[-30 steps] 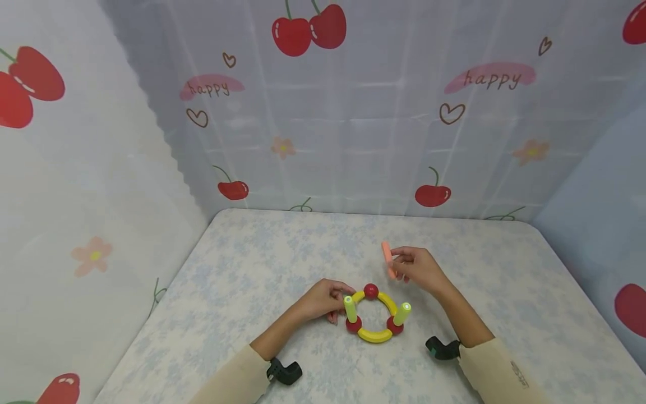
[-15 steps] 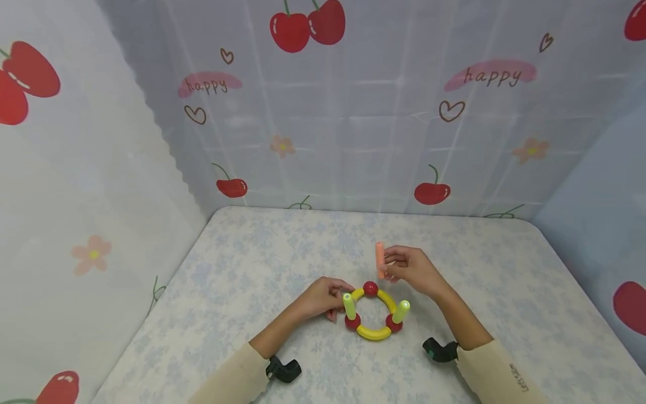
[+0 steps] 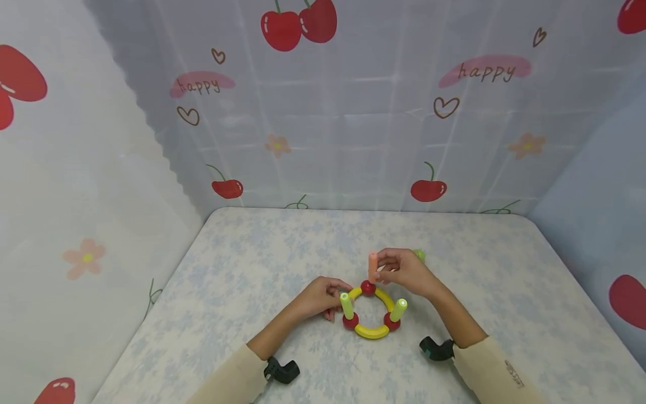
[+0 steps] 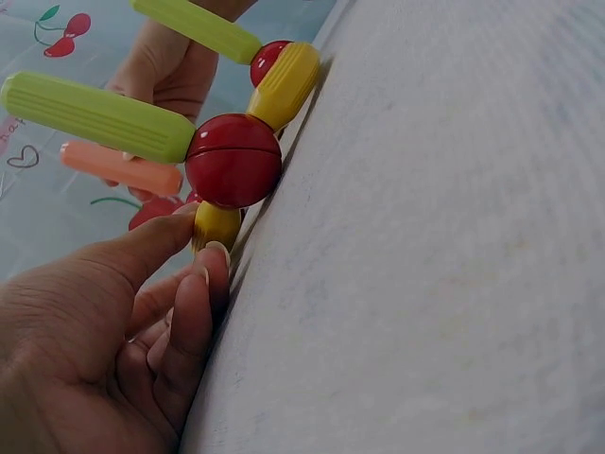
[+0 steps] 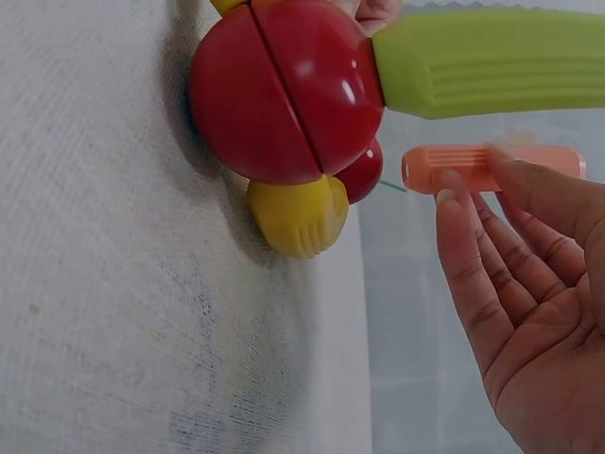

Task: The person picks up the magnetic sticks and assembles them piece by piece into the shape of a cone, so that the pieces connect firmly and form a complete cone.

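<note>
A toy ring of yellow curved rods (image 3: pixel 372 333) joined by red balls (image 3: pixel 392 321) lies on the table. Two light green rods (image 3: pixel 346 306) stand up from its near balls. My left hand (image 3: pixel 314 298) pinches the left yellow curved rod (image 4: pixel 217 225) between thumb and fingers, low against the tabletop. In my right hand (image 3: pixel 407 272), thumb and fingertips pinch an orange rod (image 5: pixel 539 161), held upright over the far red ball (image 3: pixel 368 288). The right wrist view has the orange rod's lower end pointing toward the balls, beside a green rod.
Behind my right hand a light green object (image 3: pixel 420 255) peeks out, mostly hidden. The table (image 3: pixel 272 241) has a pale blue-and-white patterned cover. A cherry-print curtain (image 3: pixel 328 129) hangs beyond its back edge. Black wrist cameras (image 3: pixel 282 371) sit on both sleeves.
My right hand has brought the orange rod left and down and turned it from tilted to upright above the far ball. The light green object has come into view. My left hand stays put.
</note>
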`<state>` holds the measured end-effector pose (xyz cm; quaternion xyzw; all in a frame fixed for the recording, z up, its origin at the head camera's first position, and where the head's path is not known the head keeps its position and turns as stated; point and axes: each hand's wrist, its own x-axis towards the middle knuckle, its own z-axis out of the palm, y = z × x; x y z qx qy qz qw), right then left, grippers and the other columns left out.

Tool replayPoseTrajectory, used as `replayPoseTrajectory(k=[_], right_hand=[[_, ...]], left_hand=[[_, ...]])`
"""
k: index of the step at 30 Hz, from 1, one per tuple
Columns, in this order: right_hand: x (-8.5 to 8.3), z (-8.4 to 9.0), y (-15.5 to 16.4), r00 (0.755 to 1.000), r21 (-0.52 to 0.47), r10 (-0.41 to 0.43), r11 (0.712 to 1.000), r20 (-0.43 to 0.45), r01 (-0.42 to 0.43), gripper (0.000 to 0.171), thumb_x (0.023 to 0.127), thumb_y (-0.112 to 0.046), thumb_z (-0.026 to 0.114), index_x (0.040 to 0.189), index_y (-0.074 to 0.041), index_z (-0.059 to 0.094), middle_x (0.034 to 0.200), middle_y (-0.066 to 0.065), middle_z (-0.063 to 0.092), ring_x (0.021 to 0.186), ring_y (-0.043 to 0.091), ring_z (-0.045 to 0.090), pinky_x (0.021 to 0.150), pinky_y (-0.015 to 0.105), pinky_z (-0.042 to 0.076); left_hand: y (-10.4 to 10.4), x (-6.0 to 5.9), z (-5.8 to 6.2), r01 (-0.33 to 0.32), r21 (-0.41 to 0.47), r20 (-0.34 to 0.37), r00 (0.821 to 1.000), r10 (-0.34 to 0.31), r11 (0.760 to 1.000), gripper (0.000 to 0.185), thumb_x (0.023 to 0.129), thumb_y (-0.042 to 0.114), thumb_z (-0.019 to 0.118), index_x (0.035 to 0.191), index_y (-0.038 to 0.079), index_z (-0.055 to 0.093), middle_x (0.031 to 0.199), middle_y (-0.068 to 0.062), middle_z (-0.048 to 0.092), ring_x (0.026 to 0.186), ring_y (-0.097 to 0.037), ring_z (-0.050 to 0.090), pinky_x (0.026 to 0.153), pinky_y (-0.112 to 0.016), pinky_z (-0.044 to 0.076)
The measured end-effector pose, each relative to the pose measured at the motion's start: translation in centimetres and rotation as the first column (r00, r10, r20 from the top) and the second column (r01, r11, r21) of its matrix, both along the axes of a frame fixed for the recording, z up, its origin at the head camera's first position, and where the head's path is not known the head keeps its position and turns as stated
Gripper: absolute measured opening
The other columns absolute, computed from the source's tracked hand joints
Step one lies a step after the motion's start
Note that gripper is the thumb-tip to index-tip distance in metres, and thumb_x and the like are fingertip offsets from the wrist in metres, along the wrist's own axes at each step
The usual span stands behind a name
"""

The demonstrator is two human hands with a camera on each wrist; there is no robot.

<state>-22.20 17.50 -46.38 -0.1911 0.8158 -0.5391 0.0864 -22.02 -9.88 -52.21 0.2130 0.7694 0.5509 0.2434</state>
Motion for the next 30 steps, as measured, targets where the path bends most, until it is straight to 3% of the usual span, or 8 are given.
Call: replayPoseTrajectory(k=[8, 22, 30], right_hand=[[0.0, -0.5, -0.2, 0.999, -0.024, 0.042, 0.999, -0.017, -0.043, 0.029, 0.091, -0.005, 0.076, 0.118, 0.002, 0.068, 0.106, 0.016, 0.072, 0.085, 0.026, 0.072, 0.074, 0.046, 0.061], [-0.4, -0.6, 0.5, 0.997, 0.045, 0.060, 0.997, -0.042, -0.058, 0.027, 0.090, -0.005, 0.077, 0.117, -0.003, 0.071, 0.106, 0.013, 0.072, 0.090, 0.028, 0.069, 0.071, 0.036, 0.060], [-0.9, 0.0, 2.5, 0.995, 0.117, -0.059, 0.991, -0.076, 0.068, 0.025, 0.093, -0.005, 0.073, 0.118, -0.002, 0.070, 0.110, 0.015, 0.073, 0.092, 0.025, 0.070, 0.073, 0.029, 0.059]], left_hand=[[-0.1, 0.0, -0.1, 0.006, 0.007, 0.006, 1.000, -0.006, 1.000, 0.030, 0.096, 0.007, 0.066, 0.125, 0.010, 0.070, 0.070, -0.008, 0.068, 0.046, -0.016, 0.060, 0.045, -0.028, 0.053], [-0.1, -0.1, -0.2, 0.005, 0.009, 0.007, 1.000, -0.005, 1.000, 0.029, 0.096, 0.006, 0.065, 0.124, 0.010, 0.070, 0.070, -0.008, 0.068, 0.046, -0.016, 0.060, 0.045, -0.027, 0.052], [-0.1, 0.0, -0.4, -0.012, 0.003, 0.013, 1.000, 0.012, 1.000, 0.029, 0.096, 0.006, 0.066, 0.124, 0.013, 0.071, 0.070, -0.010, 0.068, 0.046, -0.017, 0.060, 0.045, -0.027, 0.052]])
